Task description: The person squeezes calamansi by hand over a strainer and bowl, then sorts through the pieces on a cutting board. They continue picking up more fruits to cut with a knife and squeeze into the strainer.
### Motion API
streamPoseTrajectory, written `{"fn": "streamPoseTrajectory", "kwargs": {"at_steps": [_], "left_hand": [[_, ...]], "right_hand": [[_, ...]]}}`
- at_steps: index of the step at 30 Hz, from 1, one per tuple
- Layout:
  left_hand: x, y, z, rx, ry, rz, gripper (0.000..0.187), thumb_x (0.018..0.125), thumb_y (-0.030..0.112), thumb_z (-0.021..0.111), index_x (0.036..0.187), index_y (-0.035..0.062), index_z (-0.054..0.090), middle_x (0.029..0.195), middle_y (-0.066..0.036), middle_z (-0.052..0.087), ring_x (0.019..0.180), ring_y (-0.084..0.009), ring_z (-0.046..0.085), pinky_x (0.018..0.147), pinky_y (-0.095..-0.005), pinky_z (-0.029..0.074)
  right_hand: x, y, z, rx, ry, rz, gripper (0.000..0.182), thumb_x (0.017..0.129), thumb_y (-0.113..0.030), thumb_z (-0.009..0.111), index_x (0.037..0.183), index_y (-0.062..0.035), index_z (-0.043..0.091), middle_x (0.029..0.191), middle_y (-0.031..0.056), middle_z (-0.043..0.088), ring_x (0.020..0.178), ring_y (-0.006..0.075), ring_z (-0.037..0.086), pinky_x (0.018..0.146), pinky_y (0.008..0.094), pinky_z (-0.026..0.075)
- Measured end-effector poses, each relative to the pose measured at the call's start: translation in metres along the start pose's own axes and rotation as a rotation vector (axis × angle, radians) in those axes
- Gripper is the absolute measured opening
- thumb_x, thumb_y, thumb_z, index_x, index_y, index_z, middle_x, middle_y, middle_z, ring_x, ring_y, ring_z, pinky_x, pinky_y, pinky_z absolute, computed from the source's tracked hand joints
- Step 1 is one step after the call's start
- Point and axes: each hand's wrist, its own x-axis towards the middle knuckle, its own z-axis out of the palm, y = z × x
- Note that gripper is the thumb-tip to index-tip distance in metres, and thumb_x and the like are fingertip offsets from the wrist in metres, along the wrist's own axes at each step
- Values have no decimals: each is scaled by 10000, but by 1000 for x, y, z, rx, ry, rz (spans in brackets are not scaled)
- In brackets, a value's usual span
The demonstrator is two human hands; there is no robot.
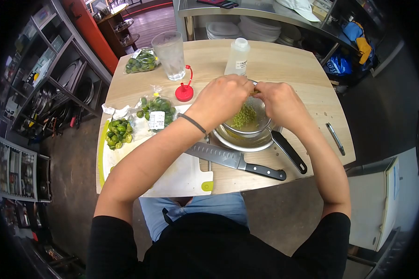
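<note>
My left hand (226,97) and my right hand (281,102) meet above a strainer (260,122), fingers pinched together around a small greenish piece that looks like citrus. Green pulp or seeds (244,117) lie in the strainer's mesh. Beneath it is a metal pan (249,143) with a black handle (288,151). A large knife (228,159) rests in front of the pan, its blade partly over the white cutting board (172,174). Cut green limes (119,133) are heaped on the board's left side.
Bagged limes (158,114) lie behind the board, with another bag (143,61) farther back. A glass (172,58), red cap (184,92) and open plastic bottle (237,58) stand on the table (205,53). A pen (335,138) is at the right.
</note>
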Motion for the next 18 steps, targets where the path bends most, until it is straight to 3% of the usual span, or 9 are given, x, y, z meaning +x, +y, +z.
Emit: {"fn": "streamPoseTrajectory", "kwargs": {"at_steps": [4,6,7,9,10,12,13,15,18], "left_hand": [[-1,-1,-4,2,132,-5,178,767,11,620,941,42,640,872,-117,634,843,-321,647,721,-413,542],[-9,-7,7,44,-293,-68,119,812,78,641,923,42,660,892,-117,627,834,-318,645,731,-407,540],[-9,-9,6,48,-289,-67,119,812,78,641,923,42,660,892,-117,627,834,-318,645,731,-407,540],[-11,-8,5,3,-101,-56,121,841,130,649,917,40,675,929,-115,628,858,-310,649,735,-409,540],[-13,-6,4,-2,-106,-61,121,841,130,649,917,40,675,929,-115,628,858,-310,649,735,-409,540],[-12,-3,1,-2,-264,-91,156,846,128,644,967,39,685,975,-115,631,899,-309,649,759,-410,539],[-14,-6,4,11,-259,-98,156,846,128,644,967,39,685,975,-115,631,899,-309,649,759,-410,539],[-24,-19,10,-90,-109,-56,188,847,129,645,1003,33,689,991,-121,632,930,-312,647,778,-409,535],[-48,-19,-17,-157,-159,-155,197,851,122,642,1018,29,690,1010,-130,634,916,-316,643,797,-406,528]], "right_hand": [[-2,-7,-11,135,106,67,93,859,-118,644,885,-30,631,817,210,664,770,388,648,682,474,516],[-7,3,4,-107,-166,14,140,886,-185,635,904,-46,647,824,195,667,791,383,646,697,482,510],[-6,3,3,-111,-162,10,140,886,-185,635,904,-46,647,824,195,667,791,383,646,697,482,510],[-7,-2,0,47,77,30,165,899,-210,621,933,-53,661,859,176,677,824,374,650,718,478,511],[-8,-2,1,51,70,33,165,899,-210,621,933,-53,661,859,176,677,824,374,650,718,478,511],[-6,-2,0,-72,-201,73,130,864,-128,655,937,-22,667,868,169,673,811,384,630,721,443,496],[-4,-3,-3,-70,-195,59,130,864,-128,655,937,-22,667,868,169,673,811,384,630,721,443,496],[-2,-5,-4,36,13,26,138,860,-134,662,925,-12,667,874,177,672,806,381,632,729,438,497],[9,-22,-2,63,-66,-37,189,872,-195,661,953,-24,667,893,176,677,855,366,644,760,447,503]]}}
